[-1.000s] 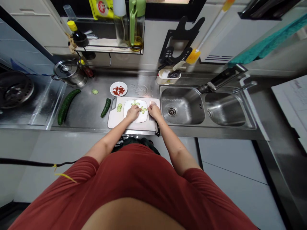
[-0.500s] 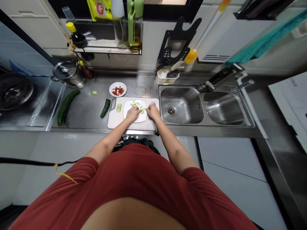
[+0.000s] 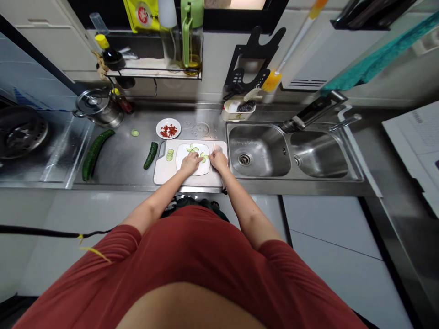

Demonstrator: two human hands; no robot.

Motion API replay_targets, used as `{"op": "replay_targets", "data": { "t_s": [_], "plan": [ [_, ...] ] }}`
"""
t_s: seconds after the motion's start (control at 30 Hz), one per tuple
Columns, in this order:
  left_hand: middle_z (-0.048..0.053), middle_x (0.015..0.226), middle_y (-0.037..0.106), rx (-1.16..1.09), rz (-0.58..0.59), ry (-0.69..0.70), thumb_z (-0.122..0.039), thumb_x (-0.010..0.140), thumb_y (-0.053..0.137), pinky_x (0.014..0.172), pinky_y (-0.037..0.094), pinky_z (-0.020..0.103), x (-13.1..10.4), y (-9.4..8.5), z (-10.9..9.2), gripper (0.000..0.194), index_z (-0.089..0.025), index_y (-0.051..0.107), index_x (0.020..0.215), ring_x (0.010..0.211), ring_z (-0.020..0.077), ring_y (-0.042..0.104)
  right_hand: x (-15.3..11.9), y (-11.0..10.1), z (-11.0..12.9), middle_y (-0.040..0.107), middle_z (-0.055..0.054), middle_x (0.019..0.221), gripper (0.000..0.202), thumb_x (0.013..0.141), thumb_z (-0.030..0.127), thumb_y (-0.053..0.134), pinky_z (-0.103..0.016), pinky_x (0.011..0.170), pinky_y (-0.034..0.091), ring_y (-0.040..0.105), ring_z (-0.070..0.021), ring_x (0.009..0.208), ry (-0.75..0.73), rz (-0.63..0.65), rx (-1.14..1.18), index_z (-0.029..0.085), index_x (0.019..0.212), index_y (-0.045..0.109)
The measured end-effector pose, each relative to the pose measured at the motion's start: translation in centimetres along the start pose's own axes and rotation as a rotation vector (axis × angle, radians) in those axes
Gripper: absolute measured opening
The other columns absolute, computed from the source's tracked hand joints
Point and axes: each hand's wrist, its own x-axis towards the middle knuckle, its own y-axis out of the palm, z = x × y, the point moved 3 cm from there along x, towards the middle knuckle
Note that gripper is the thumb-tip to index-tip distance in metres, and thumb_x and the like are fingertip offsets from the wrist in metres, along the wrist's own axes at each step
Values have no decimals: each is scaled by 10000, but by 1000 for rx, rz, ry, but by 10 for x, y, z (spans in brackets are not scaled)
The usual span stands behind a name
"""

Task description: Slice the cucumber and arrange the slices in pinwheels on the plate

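Observation:
A white squarish plate [image 3: 185, 171] rests on the pale cutting board [image 3: 164, 172], with thin cucumber slices [image 3: 192, 148] arranged on it. My left hand [image 3: 190, 163] lies over the plate, its fingers stretched out and an index fingertip touching the slices on the right side. At the plate's right edge, my right hand [image 3: 218, 160] has its fingers pinched at a cucumber slice [image 3: 206, 156]. Under and beside the right hand lies a knife [image 3: 217, 147], mostly covered by hand and wrist. A small stack of cucumber slices [image 3: 170, 155] sits on the board's left part.
A cut cucumber [image 3: 150, 155] lies left of the board, and a longer cucumber [image 3: 96, 153] farther left. Behind the board stands a white plate of red pieces [image 3: 168, 129]. A double sink [image 3: 260, 151] adjoins on the right. A lidded pot [image 3: 99, 107] stands at back left.
Both hands stay in nearly the same place over the plate. The whole view has shifted very slightly; nothing else has visibly moved.

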Motion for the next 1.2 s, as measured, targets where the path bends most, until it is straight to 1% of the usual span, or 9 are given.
{"op": "replay_targets", "data": {
  "t_s": [0.3,0.53,0.73,0.9,1.07,1.2],
  "plan": [
    [82,1176,536,-23,25,-16,-232,934,435,780,451,311,1,3,3,373,-312,644,1233,1102,241,456,-3,0,0,682,-109,1115,281,958,378,446,-298,852,456,619,-225,1042,0,9,-1,208,1079,635],
    [82,1180,524,-59,37,-25,-220,939,428,813,436,311,1,4,4,371,-298,647,1228,1105,234,440,-3,1,1,679,-115,1110,291,952,374,452,-299,846,451,619,-236,1030,19,8,25,191,1076,641],
    [77,1195,519,-59,47,-10,-216,940,429,816,434,306,1,3,5,376,-314,643,1233,1120,235,425,-5,-1,2,683,-115,1110,294,955,355,433,-293,830,449,623,-239,1020,29,-36,67,194,1084,643],
    [81,1188,508,-48,57,-13,-226,941,423,824,431,306,2,-1,4,376,-308,646,1233,1114,232,424,-9,-2,-2,699,-97,1063,280,942,338,430,-283,787,450,634,-236,980,53,-87,110,207,1057,648],
    [76,1131,516,-68,79,-41,-226,942,414,836,425,307,2,-4,2,387,-312,639,1245,1085,227,436,-16,1,-6,704,-85,1031,260,925,356,463,-267,766,444,636,-225,947,57,-98,154,211,1031,652],
    [69,1139,532,-102,81,-68,-225,941,414,850,429,314,0,-5,2,394,-317,632,1257,1104,235,438,-22,6,-9,707,-75,998,278,926,378,461,-256,749,438,637,-216,919,52,-114,187,213,1042,652]
  ]
}}
